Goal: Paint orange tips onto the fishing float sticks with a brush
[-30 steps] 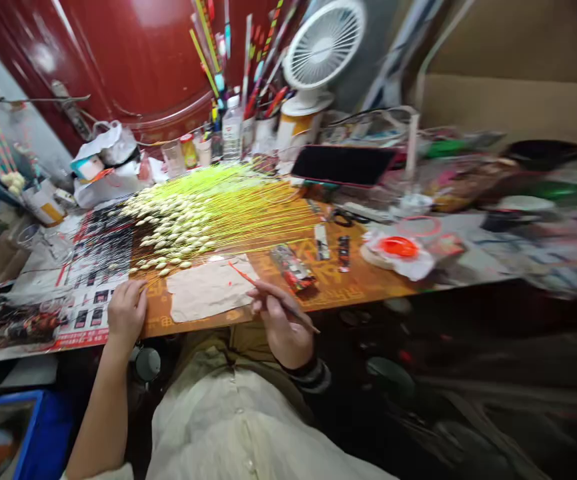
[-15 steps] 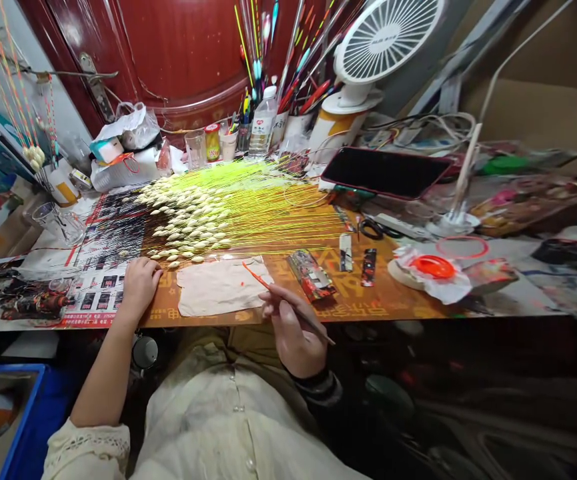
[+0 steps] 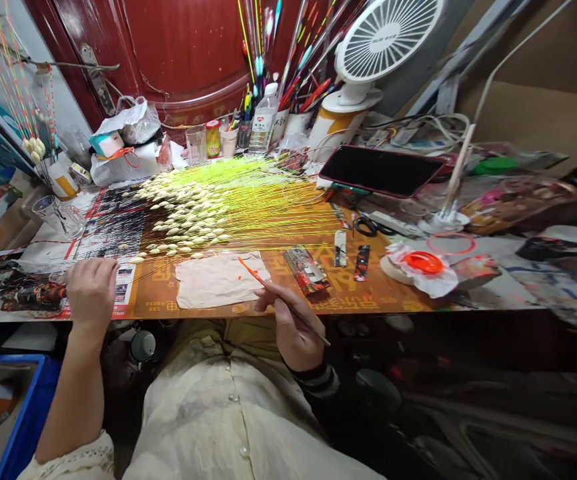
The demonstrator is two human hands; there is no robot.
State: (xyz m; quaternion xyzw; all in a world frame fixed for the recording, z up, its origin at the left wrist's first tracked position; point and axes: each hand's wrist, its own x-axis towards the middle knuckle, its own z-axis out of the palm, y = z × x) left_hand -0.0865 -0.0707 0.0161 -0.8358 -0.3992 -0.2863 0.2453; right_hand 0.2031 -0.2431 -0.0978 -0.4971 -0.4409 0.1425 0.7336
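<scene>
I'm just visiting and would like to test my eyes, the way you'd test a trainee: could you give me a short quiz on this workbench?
1. What does the right hand hold? (a) scissors (b) a thin brush (c) a glass cup
2. True or false: in the picture, the white fan stands to the right of the plastic bottle.
3. Fill in: the brush's tip, seen against the pale cloth, is bright ____.

Key: 1. b; 2. true; 3. orange
</scene>
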